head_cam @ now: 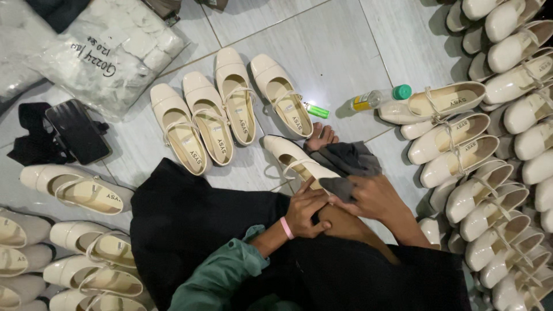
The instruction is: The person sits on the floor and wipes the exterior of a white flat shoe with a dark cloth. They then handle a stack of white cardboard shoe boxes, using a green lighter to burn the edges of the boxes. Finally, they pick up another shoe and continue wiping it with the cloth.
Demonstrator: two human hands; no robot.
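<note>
Glossy cream strap shoe with a square toe and thin crossed straps, lying on the person's knee over the grey tiled floor, toe pointing up-left, heel end hidden under the hands. Left hand, pink wristband, green sleeve, wrist bent, fingers curled around the shoe's heel end. Right hand just beside it, fingers closed, pinching a dark grey cloth against the shoe's rim. Row of four matching cream shoes on the floor above; more stacked far right. Small clear bottle with green cap lies near them.
</note>
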